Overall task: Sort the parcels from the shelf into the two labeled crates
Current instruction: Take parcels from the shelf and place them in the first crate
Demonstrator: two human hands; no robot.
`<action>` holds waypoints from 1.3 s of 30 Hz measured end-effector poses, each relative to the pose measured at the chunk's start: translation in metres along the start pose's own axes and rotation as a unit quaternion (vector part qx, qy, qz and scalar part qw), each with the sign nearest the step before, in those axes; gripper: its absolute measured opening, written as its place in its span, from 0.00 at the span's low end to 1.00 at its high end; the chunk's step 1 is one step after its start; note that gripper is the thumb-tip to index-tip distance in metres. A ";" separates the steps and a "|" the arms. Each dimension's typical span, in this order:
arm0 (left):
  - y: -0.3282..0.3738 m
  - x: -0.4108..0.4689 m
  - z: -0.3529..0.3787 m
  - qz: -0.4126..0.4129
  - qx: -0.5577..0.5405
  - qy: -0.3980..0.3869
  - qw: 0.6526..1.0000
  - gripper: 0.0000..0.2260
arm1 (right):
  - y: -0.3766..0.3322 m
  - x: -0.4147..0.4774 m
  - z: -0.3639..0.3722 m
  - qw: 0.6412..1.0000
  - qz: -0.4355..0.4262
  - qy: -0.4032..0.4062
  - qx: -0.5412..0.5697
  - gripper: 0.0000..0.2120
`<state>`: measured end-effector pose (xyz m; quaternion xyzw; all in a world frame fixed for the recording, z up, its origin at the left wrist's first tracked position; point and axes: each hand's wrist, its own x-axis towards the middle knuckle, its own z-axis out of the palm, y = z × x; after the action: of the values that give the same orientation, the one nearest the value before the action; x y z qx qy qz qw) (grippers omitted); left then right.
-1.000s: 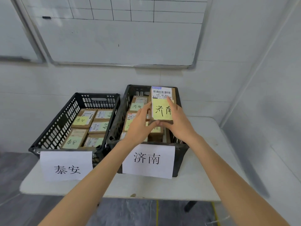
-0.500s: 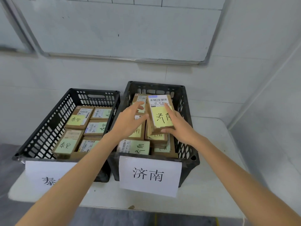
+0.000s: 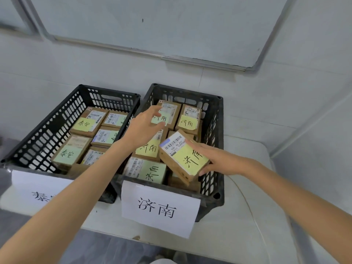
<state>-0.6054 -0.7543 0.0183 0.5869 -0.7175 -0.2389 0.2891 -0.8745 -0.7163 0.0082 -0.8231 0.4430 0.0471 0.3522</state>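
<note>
The parcel (image 3: 183, 159) has dropped lower and tipped since half a second ago. It is now at the right crate's (image 3: 216, 130) near right corner and seems to lie on other parcels (image 3: 146, 169). The right hand (image 3: 224, 161) grips its edge. The left hand (image 3: 142, 128) has let go, fingers loose. The left crate (image 3: 47, 128) is full of parcels too.

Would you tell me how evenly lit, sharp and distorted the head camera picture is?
Head view: soft, even light, no glare; handwriting on the parcel in the right hand reads sharply; the left hand looks slightly softer; the wide lens stretches the forearms toward the bottom corners.
</note>
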 end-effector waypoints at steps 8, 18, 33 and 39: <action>0.000 0.010 0.006 -0.023 0.008 0.017 1.000 0.22 | 0.020 0.003 -0.016 0.990 -0.044 -0.106 0.081 0.42; -0.001 0.007 0.010 -0.027 0.090 0.030 0.995 0.23 | 0.036 0.019 -0.017 0.980 -0.085 -0.165 -0.074 0.51; -0.002 0.006 0.012 -0.036 0.113 0.033 0.992 0.23 | 0.039 0.044 0.011 0.966 -0.111 -0.166 -0.163 0.49; -0.001 0.004 0.013 -0.037 0.137 0.031 0.989 0.26 | 0.038 0.051 0.016 0.964 -0.096 -0.166 -0.182 0.51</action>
<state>-0.6139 -0.7587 0.0088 0.6542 -0.7121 -0.1299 0.2192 -0.8693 -0.7553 -0.0439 -0.8926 0.2811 0.2293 0.2679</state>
